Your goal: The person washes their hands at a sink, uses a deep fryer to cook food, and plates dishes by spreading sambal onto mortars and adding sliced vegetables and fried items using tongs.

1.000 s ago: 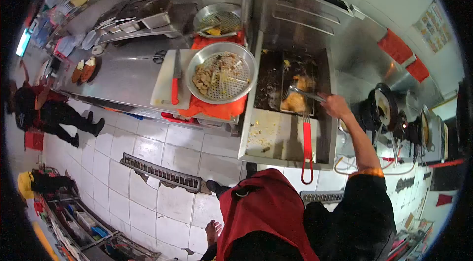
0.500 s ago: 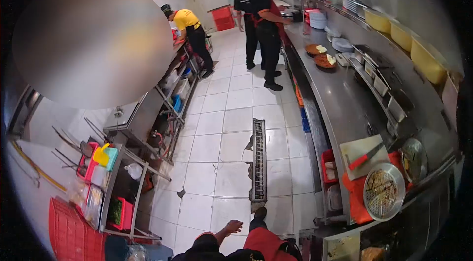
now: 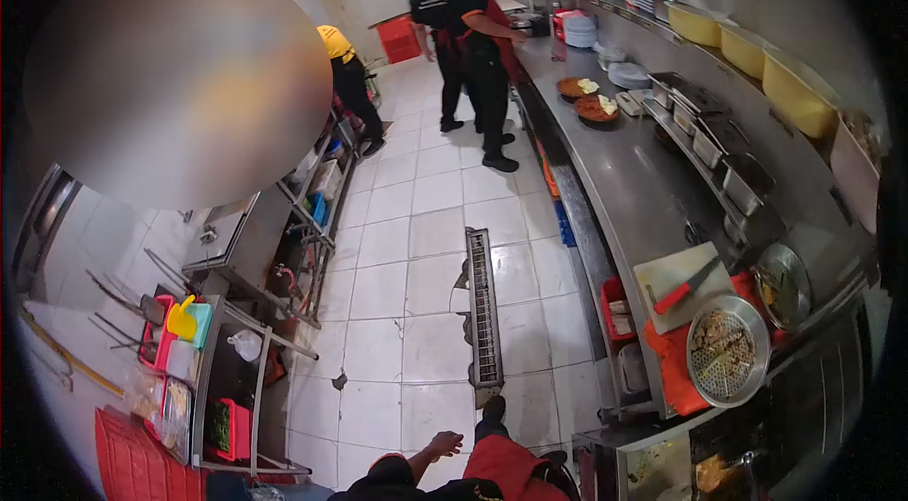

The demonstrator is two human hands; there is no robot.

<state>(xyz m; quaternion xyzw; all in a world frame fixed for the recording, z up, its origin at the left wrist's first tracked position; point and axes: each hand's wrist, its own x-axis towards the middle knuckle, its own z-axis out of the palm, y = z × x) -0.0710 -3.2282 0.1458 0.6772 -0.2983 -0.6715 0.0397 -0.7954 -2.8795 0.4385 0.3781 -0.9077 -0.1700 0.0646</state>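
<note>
My left hand (image 3: 445, 445) hangs in front of my red apron (image 3: 506, 465) at the bottom of the head view. Its fingers are loosely stretched and hold nothing that I can see. A black sleeve with orange trim covers the upper arm. Below the hand are white floor tiles, and my dark shoe (image 3: 491, 411) stands close to its right. My right hand does not show. Nearest on the right side, a perforated metal strainer (image 3: 728, 351) with food bits rests on an orange cloth (image 3: 672, 370), beside a cutting board (image 3: 673, 280) with a red-handled knife (image 3: 687, 285).
A floor drain (image 3: 484, 307) runs along the aisle. Two people in black (image 3: 478, 47) stand by the steel counter (image 3: 605, 179); one in yellow (image 3: 348, 80) bends at the left. A rack (image 3: 222, 359) with a red crate (image 3: 142, 458) stands near left. Two brown dishes (image 3: 596, 108) sit on the counter.
The view has turned slightly, so the counter and people sit further left. My left hand stays low with nothing visible in it. One standing person's raised arm is lower.
</note>
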